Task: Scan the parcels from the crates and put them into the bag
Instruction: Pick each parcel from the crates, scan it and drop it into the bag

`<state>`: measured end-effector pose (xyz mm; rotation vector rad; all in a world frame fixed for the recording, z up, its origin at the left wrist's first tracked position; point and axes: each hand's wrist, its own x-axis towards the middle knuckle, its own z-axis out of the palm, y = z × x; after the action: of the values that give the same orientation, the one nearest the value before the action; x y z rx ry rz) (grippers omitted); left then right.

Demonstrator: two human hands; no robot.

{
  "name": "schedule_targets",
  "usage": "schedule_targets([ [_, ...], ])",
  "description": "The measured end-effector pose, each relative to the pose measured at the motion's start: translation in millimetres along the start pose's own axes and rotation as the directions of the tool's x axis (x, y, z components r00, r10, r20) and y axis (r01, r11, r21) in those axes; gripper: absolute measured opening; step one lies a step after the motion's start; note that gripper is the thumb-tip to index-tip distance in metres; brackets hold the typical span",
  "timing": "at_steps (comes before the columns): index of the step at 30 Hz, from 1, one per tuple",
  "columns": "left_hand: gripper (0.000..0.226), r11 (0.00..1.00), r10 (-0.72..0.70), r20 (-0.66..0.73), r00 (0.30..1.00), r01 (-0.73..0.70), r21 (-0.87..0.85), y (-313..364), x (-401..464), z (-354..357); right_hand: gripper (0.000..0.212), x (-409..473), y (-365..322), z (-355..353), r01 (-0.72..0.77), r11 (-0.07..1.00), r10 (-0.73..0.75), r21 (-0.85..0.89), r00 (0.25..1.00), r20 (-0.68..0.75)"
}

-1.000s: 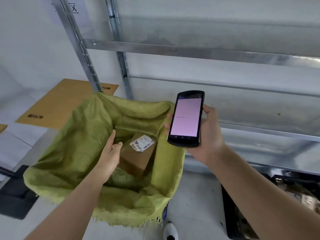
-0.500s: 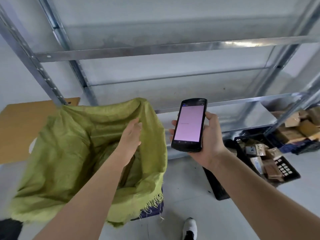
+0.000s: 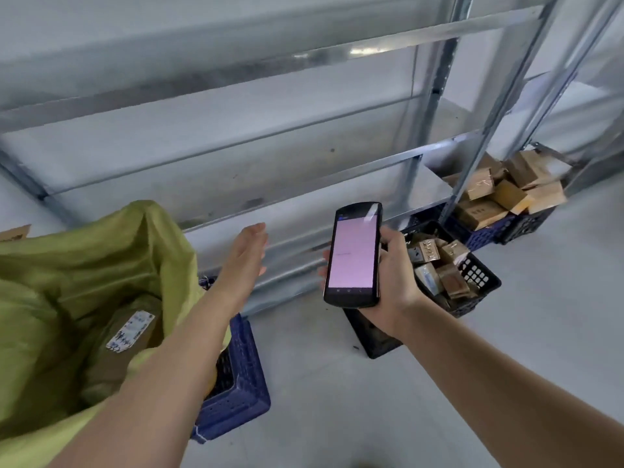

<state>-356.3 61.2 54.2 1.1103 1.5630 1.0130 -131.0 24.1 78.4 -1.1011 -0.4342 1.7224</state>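
Looking down through the head camera, the one view here: the left hand (image 3: 248, 253) is hanging in mid-air at centre frame with its fingers straight and relaxed, gripping nothing. It is sitting between the green bag (image 3: 84, 265) at lower left and the crates at right. The right hand (image 3: 391, 282) is curling its fingers and thumb round the scanner (image 3: 353, 255), holding it upright just right of centre with the pale pink screen facing the camera.

A brown parcel (image 3: 125, 336) with a white label (image 3: 130, 331) is lying inside the bag's open mouth, so that one appears dealt with. The bag is draping over a blue crate (image 3: 236, 383) at lower centre. More parcels are sitting in the black crate (image 3: 479, 282), partly hidden behind the right hand, and others are heaping in a further crate (image 3: 499, 228) at upper right, beside the foot of the metal shelving (image 3: 371, 170).

Judging from this, the step in hand is the gap between parcels: one is bagged, and the free hand is heading empty toward the supply. The next move is calling for the left hand to be reaching across to the black crate, picking a single parcel, and turning its label toward the scanner. Which parcel is easiest to lift cannot be told, since they are lying jumbled and partly covered.
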Motion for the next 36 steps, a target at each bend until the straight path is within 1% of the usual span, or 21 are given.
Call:
schedule_targets([
  [2,0.018,1.0,-0.022,0.009,1.0,0.022,-0.002,4,4,44,0.061,3,-14,-43,-0.011,1.0,0.011,0.003,0.999,-0.05],
  [5,0.027,0.998,-0.026,0.071,0.997,0.022,0.051,2,14,102,0.064,11,-35,-103,-0.005,0.999,0.01,0.038,0.992,-0.128],
  [7,0.028,0.996,-0.05,0.112,0.992,0.042,0.076,0,23,136,0.062,18,-49,-134,-0.003,0.998,0.014,0.063,0.985,-0.17],
  [9,0.031,0.993,-0.083,0.149,0.985,0.069,0.093,-2,36,167,0.062,32,-60,-163,0.003,0.996,0.017,0.093,0.977,-0.214],
  [13,0.021,0.987,-0.128,0.205,0.97,0.104,0.123,-9,78,228,0.059,70,-77,-208,0.007,0.989,0.038,0.149,0.955,-0.296],
  [17,0.024,0.978,-0.183,0.283,0.942,0.146,0.149,-30,135,285,0.062,123,-86,-248,0.003,0.989,0.055,0.147,0.918,-0.392],
  [20,0.045,0.962,-0.239,0.346,0.907,0.173,0.21,-57,178,327,0.061,166,-86,-279,-0.005,0.986,0.082,0.166,0.885,-0.458],
  [23,0.043,0.944,-0.29,0.4,0.869,0.191,0.27,-88,214,363,0.059,207,-81,-308,-0.008,0.982,0.108,0.19,0.846,-0.523],
  [25,0.053,0.926,-0.338,0.423,0.841,0.216,0.311,-109,234,386,0.058,233,-76,-329,-0.012,0.981,0.122,0.193,0.815,-0.567],
  [26,0.052,0.917,-0.36,0.429,0.828,0.231,0.324,-120,245,397,0.058,246,-72,-341,-0.015,0.979,0.134,0.204,0.798,-0.587],
  [27,0.046,0.911,-0.378,0.431,0.819,0.246,0.332,-133,254,407,0.059,258,-69,-353,-0.017,0.976,0.146,0.215,0.786,-0.6],
  [29,0.034,0.901,-0.398,0.431,0.81,0.258,0.348,-161,270,430,0.059,280,-61,-377,-0.04,0.972,0.176,0.231,0.779,-0.602],
  [30,0.032,0.898,-0.402,0.434,0.806,0.256,0.358,-176,278,442,0.058,291,-57,-388,-0.055,0.972,0.185,0.227,0.776,-0.603],
  [33,0.033,0.886,-0.42,0.436,0.796,0.255,0.387,-223,295,476,0.059,324,-39,-423,-0.109,0.974,0.209,0.2,0.775,-0.597],
  [36,0.039,0.865,-0.454,0.459,0.763,0.253,0.434,-278,308,511,0.06,356,-14,-463,-0.174,0.969,0.243,0.173,0.776,-0.583],
])
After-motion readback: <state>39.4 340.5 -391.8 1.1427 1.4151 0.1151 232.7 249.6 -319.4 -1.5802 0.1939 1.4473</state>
